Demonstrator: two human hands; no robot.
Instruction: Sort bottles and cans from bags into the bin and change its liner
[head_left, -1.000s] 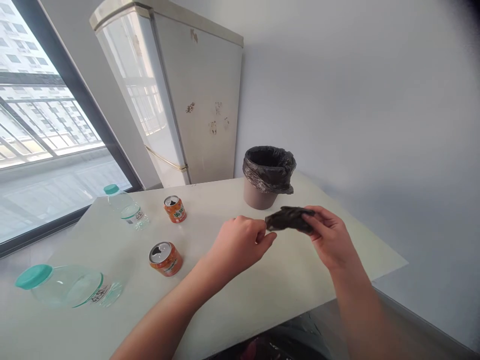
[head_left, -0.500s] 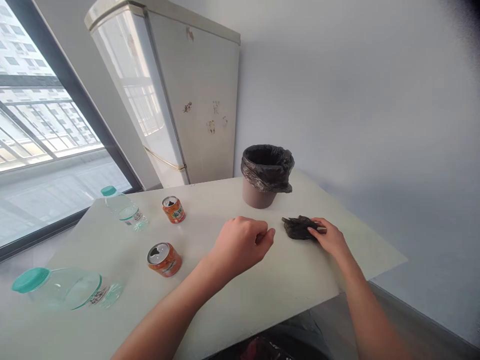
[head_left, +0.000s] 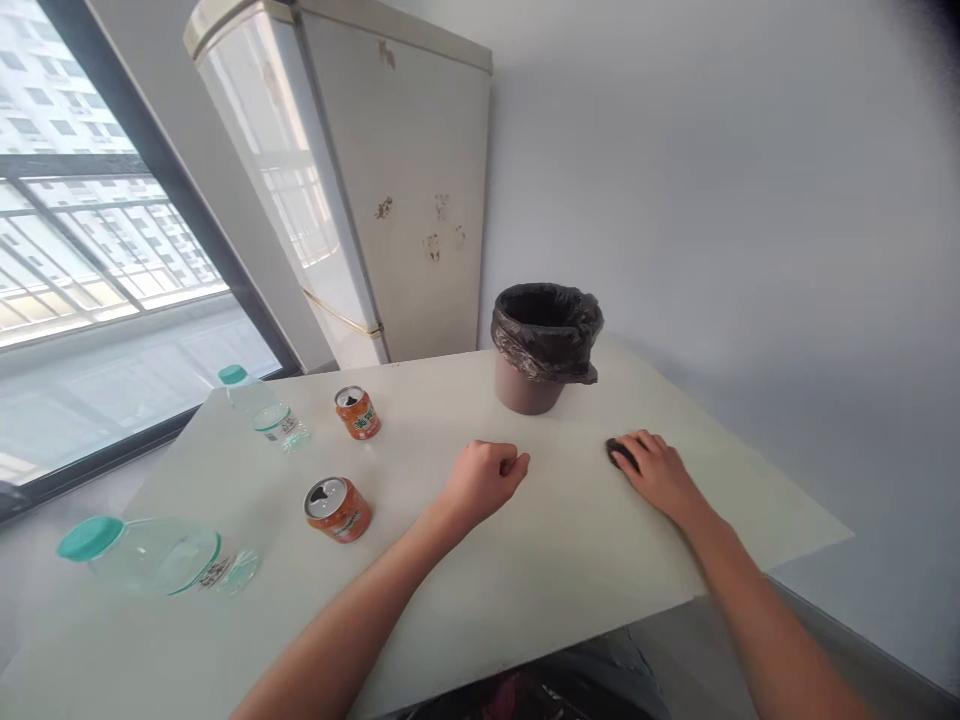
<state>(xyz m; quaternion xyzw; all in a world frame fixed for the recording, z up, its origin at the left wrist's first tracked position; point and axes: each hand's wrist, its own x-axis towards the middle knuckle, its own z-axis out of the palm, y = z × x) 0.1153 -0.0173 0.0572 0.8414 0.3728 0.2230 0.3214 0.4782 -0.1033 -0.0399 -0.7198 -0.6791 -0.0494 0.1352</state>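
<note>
White desk, lined bin on it. Left grip clenched in a fist near the orange cans. Right grip palm-down, grasping the black bag; bag mostly under the fingers, sticking out bin-side.

A pale, smooth tabletop is seen, its left side occupied by two clear bottles with teal caps, one farther back and one nearer. Beside them, two opened orange cans are stood upright, likewise one farther back and one nearer. Towards the back, a brown bin is placed, lined with a black bag; nearer, a small dark bundle is partly hidden
</note>
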